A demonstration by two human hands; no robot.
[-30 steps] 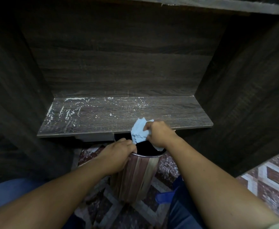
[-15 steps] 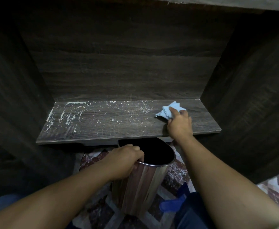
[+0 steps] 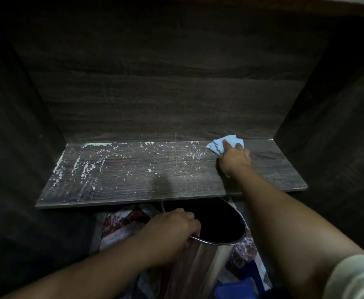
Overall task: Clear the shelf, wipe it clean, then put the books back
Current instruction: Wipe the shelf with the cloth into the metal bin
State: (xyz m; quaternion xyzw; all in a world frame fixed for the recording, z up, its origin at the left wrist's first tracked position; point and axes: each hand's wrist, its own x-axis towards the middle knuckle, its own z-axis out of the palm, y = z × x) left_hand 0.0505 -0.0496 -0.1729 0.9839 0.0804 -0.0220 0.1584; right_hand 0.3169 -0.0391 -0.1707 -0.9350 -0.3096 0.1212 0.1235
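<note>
The dark wooden shelf board (image 3: 133, 182) holds no books and is speckled with white dust, thickest at its left end. My right hand (image 3: 234, 159) presses a crumpled light blue cloth (image 3: 220, 144) onto the board near its back right corner. Below the shelf's front edge, my left hand (image 3: 176, 225) grips the metal rim of a bin (image 3: 224, 240) with wood-patterned sides and a dark inside. No books are in view.
Dark wooden side walls (image 3: 328, 126) and a back panel (image 3: 166, 93) close in the shelf bay. Under the shelf lies a patterned tiled floor (image 3: 120, 221). Something blue (image 3: 237, 288) lies on the floor beside the bin.
My right hand carried the cloth from over the bin up onto the shelf and slid it toward the back right corner. The left hand kept its grip on the bin rim.
</note>
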